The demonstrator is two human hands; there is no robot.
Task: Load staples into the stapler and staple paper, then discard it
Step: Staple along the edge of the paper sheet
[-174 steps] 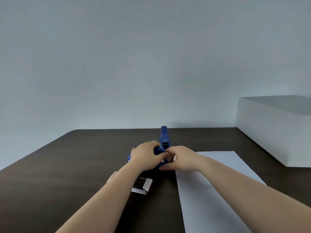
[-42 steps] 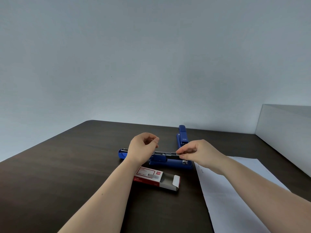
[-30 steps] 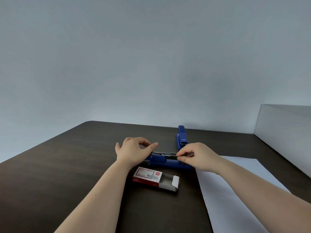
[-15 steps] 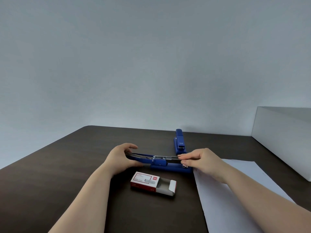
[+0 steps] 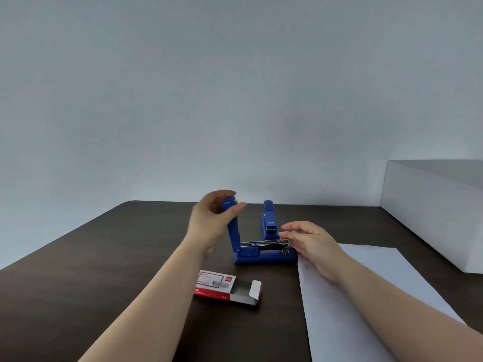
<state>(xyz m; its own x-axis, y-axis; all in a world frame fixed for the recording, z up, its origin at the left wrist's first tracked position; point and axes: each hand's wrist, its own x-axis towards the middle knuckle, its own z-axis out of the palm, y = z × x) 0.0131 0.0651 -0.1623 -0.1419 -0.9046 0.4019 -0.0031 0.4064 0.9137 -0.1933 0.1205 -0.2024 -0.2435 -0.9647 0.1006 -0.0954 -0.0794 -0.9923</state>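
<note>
A blue stapler (image 5: 264,256) lies sideways across the dark table (image 5: 104,270), its base flat and its metal staple track (image 5: 264,244) exposed. Its blue top cover (image 5: 233,226) stands nearly upright, and my left hand (image 5: 213,218) grips the cover's upper end. My right hand (image 5: 308,241) rests at the stapler's front end, fingers loosely spread beside the track's tip, holding nothing. A red and white staple box (image 5: 222,284) lies open in front of the stapler. A white paper sheet (image 5: 366,296) lies to the right under my right forearm.
A second blue stapler (image 5: 269,218) lies closed behind the first, pointing away from me. A large white box (image 5: 431,212) stands at the table's right side. A plain grey wall is behind the table.
My left hand has swung the stapler's top cover up from flat on the table to nearly upright. My right hand has let go of the track's front and opened.
</note>
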